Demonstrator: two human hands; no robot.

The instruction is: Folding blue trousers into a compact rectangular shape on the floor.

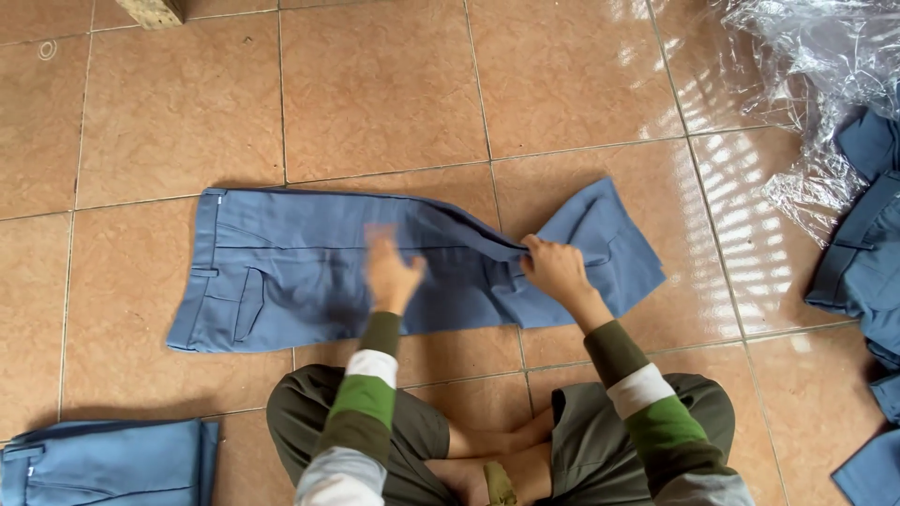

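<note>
A pair of blue trousers (281,272) lies flat on the tiled floor, waistband at the left, legs running to the right. My left hand (389,272) is blurred and rests flat on the middle of the fabric, fingers apart. My right hand (555,267) pinches the folded edge of the leg end, which is turned back over itself at the right. My crossed legs in olive trousers sit just below the garment.
A folded blue garment (108,464) lies at the lower left. More blue garments (862,272) are piled at the right edge beside crumpled clear plastic wrapping (816,84). A wooden block (155,11) sits at the top left.
</note>
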